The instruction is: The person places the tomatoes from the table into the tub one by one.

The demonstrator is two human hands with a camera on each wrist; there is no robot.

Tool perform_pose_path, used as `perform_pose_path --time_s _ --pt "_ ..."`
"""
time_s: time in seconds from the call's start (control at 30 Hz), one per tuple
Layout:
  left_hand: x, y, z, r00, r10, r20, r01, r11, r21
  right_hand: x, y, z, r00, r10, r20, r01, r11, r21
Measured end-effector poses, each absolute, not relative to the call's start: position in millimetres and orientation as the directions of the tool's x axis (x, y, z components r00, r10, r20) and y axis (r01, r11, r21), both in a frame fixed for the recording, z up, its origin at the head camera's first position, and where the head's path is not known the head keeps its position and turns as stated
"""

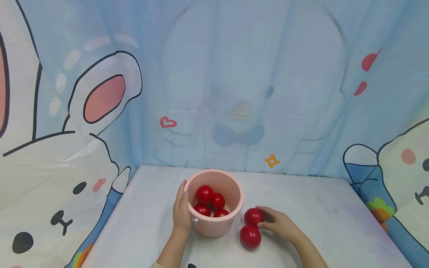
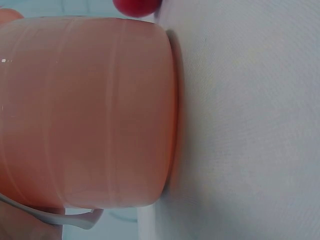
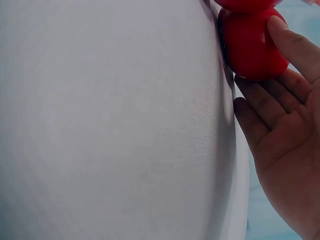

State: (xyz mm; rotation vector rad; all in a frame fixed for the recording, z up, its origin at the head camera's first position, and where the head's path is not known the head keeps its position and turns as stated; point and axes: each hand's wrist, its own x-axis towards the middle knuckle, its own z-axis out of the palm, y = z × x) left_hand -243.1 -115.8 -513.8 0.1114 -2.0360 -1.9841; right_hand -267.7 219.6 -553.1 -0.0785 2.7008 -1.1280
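Pink bucket (image 1: pixel 212 227), one: upright on the white surface (image 1: pixel 301 193), four red balls (image 1: pixel 205 194) visible inside; my left hand (image 1: pixel 182 212) lies along its left side, fingers extended. Farther red ball (image 1: pixel 253 217), one: right of the bucket, held between thumb and fingers of my right hand (image 1: pixel 279 223). Nearer red ball (image 1: pixel 250 237), one: touching it, on the surface.

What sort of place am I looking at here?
It looks like a curtained-off tabletop work area, possibly a recording booth: a light blue curtain hangs behind and along both sides of a white table, with a cartoon rabbit printed at left.
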Motion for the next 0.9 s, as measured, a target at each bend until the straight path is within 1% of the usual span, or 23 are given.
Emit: perform_pose_path --time_s 0.37,0.9 --pt "-245 -115 -514 -0.953 -0.267 0.146 0.138 0.049 0.989 -267 221 -551 -0.976 -0.143 -0.164 0.021 0.689 -0.724" --pt "-242 -116 -511 -0.951 -0.251 0.178 0.17 0.054 0.984 -272 226 -537 -0.98 -0.164 -0.116 -0.034 0.704 -0.71"
